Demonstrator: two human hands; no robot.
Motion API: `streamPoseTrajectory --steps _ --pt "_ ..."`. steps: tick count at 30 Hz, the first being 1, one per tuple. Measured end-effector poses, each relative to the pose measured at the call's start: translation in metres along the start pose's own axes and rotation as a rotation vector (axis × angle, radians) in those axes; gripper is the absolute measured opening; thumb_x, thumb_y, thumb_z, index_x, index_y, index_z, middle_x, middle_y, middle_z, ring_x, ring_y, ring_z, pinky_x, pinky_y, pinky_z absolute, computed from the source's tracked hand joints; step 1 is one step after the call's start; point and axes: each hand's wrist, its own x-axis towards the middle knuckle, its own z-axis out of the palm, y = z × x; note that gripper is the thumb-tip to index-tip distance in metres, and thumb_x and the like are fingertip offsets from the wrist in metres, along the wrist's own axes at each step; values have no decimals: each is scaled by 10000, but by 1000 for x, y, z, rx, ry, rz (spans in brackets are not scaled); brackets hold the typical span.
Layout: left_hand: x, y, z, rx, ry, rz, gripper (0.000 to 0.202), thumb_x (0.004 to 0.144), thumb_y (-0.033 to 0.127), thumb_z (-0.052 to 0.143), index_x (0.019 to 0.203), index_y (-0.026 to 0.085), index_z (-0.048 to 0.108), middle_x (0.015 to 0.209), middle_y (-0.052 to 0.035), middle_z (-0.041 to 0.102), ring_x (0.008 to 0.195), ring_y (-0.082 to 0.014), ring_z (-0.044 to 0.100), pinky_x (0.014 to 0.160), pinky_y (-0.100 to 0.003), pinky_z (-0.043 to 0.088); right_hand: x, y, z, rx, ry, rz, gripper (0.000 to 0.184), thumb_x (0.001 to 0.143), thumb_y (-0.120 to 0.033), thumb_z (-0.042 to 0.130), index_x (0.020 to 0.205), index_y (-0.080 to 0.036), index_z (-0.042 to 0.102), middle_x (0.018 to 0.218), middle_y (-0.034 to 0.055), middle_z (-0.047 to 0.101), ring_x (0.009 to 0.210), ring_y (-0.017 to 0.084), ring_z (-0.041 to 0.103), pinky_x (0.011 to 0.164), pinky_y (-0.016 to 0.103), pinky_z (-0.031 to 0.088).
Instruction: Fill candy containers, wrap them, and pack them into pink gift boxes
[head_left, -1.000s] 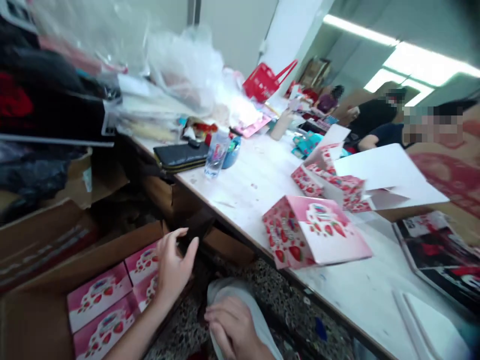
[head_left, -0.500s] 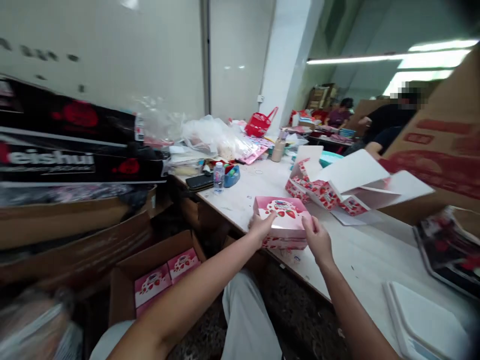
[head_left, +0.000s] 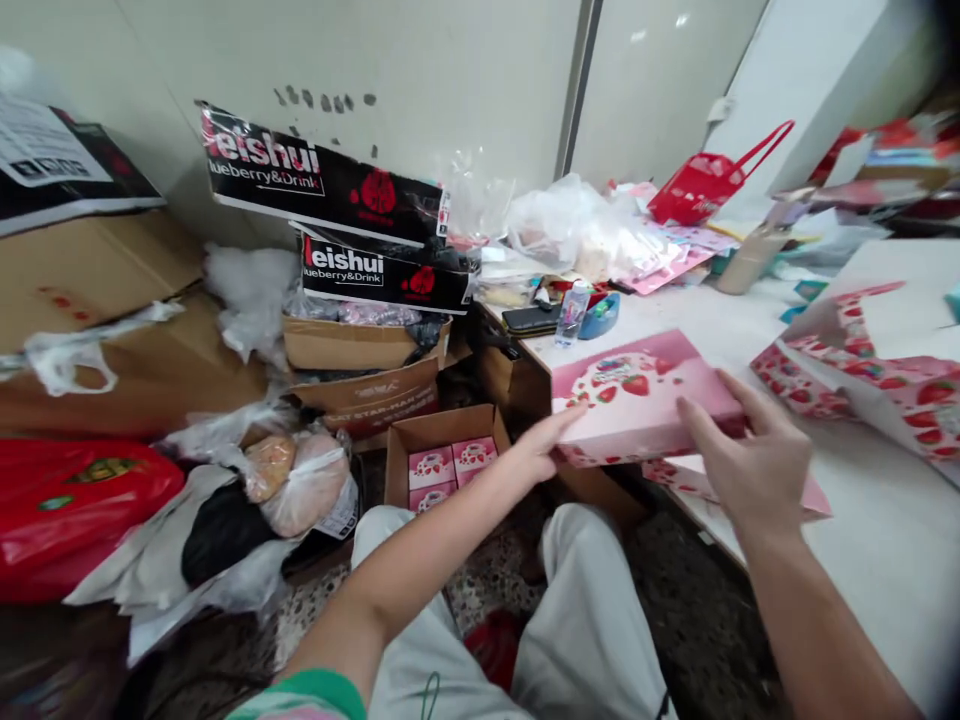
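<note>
A pink strawberry-printed box (head_left: 630, 385) is between my two hands, tilted and raised above the table's front edge. My left hand (head_left: 547, 445) grips its near left corner, fingers on the side and partly hidden beneath. Around the right end, my right hand (head_left: 750, 450) has its thumb on the near side and fingers over the far edge. Beneath the raised box, a second pink printed piece (head_left: 816, 497) rests at the table edge, mostly covered. On the floor left of my knees, an open carton (head_left: 401, 432) contains several matching pink boxes (head_left: 431, 466).
On the white table (head_left: 862, 560) are a small bottle (head_left: 573, 312), a black wallet-like item (head_left: 529, 320), a red bag (head_left: 694, 188) and opened strawberry-printed packaging (head_left: 900, 375). Stacked cartons (head_left: 360, 345) and plastic bags (head_left: 311, 475) crowd the left side.
The view has swung left and down. My hands have lifted the pink box off the table and moved it toward the carton side, uncovering part of the printed piece below.
</note>
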Motion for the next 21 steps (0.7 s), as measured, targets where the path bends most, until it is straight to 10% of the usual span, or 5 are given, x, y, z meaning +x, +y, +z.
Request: streamPoseTrajectory --steps 4,9,15,21 --pt "-42 34 -100 -107 144 -62 461 733 396 689 1119 157 609 1073 -94 677 865 -206 664 744 -311 548 -21 -27 86 209 -300 -108 430 808 -426 560 1163 -188 614 1163 90 630 1076 248 574 977 416 424" --pt "-48 35 -238 2 627 1 449 627 298 788 1010 115 641 997 -114 699 791 -206 675 693 -295 555 -76 24 206 314 -579 66 417 862 -448 463 1141 -178 616 1173 108 623 1091 240 564 980 428 415" --pt "15 -19 -381 204 910 20 609 501 247 860 1037 147 587 966 -107 699 807 -210 677 762 -330 545 -162 117 287 158 -953 173 347 895 -412 406 1027 -206 653 1080 89 661 1013 226 609 910 379 467" --pt "88 -106 -457 169 985 -1 717 573 275 825 1180 229 447 1117 -80 643 941 -198 653 829 -321 525 -207 139 317 33 -1311 83 293 901 -347 421 1014 -220 660 970 77 693 901 227 652 809 352 512"
